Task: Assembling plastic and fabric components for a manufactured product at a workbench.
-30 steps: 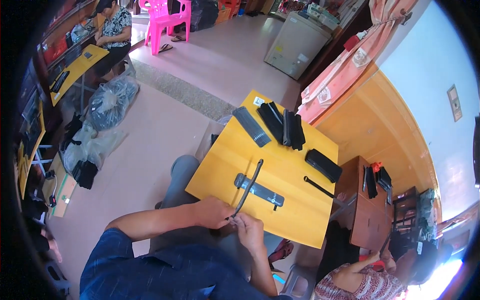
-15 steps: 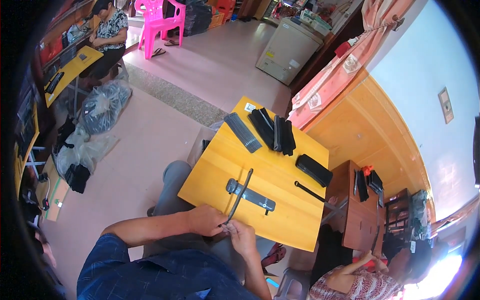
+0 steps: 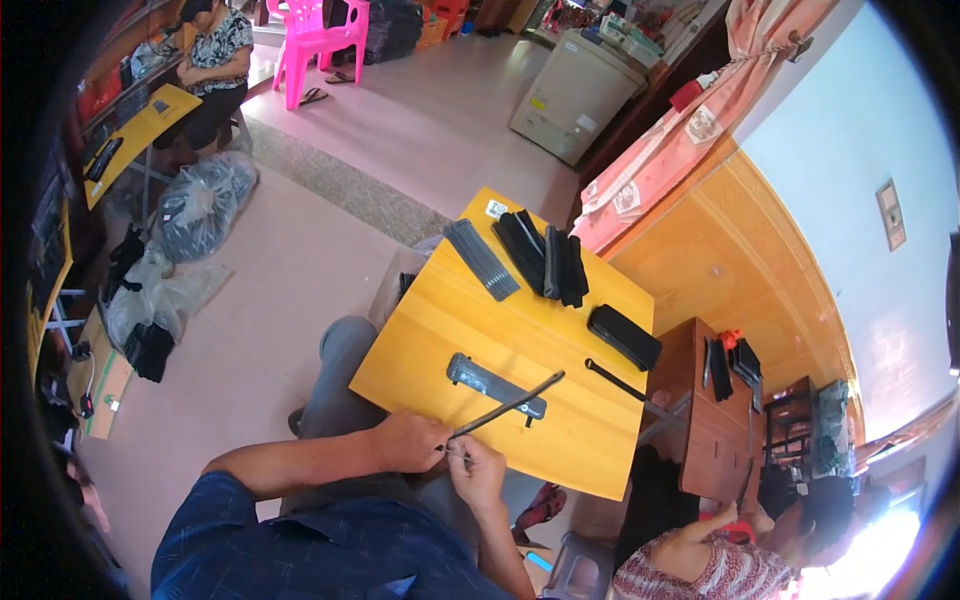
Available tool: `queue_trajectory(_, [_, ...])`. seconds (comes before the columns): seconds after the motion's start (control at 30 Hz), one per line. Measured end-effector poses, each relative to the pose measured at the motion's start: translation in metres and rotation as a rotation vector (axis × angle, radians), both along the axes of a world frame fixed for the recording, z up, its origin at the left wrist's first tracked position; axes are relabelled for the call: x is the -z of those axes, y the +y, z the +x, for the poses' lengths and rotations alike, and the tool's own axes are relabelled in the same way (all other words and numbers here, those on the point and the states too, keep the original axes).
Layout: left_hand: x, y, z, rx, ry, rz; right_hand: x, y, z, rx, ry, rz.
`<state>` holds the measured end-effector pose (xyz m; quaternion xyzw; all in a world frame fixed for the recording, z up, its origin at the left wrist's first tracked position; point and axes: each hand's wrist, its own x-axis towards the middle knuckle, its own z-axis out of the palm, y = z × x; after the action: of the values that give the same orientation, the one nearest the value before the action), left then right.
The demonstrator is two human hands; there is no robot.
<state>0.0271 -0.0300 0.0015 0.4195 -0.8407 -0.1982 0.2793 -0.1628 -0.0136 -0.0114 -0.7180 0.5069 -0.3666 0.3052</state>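
Both my hands are closed close together at the near edge of the yellow table. My left hand [image 3: 412, 440] grips the near end of a long, narrow dark strap [image 3: 510, 403]. Beside it, my right hand [image 3: 478, 470] pinches at that same end; exactly what its fingertips hold is too small to make out. From my hands the strap slants up to the right, its free end raised. It crosses in front of a flat grey and black packaged strip [image 3: 497, 386] lying on the table [image 3: 420, 345].
Toward the table's far side lie a fan of grey strips [image 3: 482, 260], bundles of black folded pieces [image 3: 540, 258] and a black stack [image 3: 624, 337]. A looped black strap [image 3: 615, 380] overhangs the right edge. People sit at a table at the right and another at the far left.
The strap's free end has swung down to the right, from pointing almost straight away to a low slant. My hands stay together in nearly the same place.
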Motion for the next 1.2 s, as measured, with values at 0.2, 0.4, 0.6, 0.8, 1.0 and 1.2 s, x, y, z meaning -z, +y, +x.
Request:
queue_trajectory(0.2, [-0.003,0.001,-0.004,-0.070,-0.112,0.030,-0.001,-0.007,0.004,-0.034,0.005,-0.056])
queue_trajectory(0.4, [-0.019,-0.003,0.001,-0.074,-0.119,0.068,0.006,-0.009,0.003,-0.164,-0.323,0.317])
queue_trajectory(0.6, [-0.035,-0.009,0.014,0.043,-0.066,0.228,0.016,-0.010,0.002,-0.266,-0.429,0.414])
queue_trajectory(0.8, [-0.057,-0.016,0.033,0.344,0.242,0.484,-0.014,-0.003,-0.005,-0.420,-0.376,0.338])
queue_trajectory(1.0, [-0.087,-0.009,0.040,0.372,0.146,0.527,-0.028,-0.001,-0.003,-0.475,-0.434,0.395])
queue_trajectory(1.2, [-0.104,-0.004,0.039,0.413,0.159,0.446,-0.040,-0.009,-0.007,-0.624,-0.541,0.441])
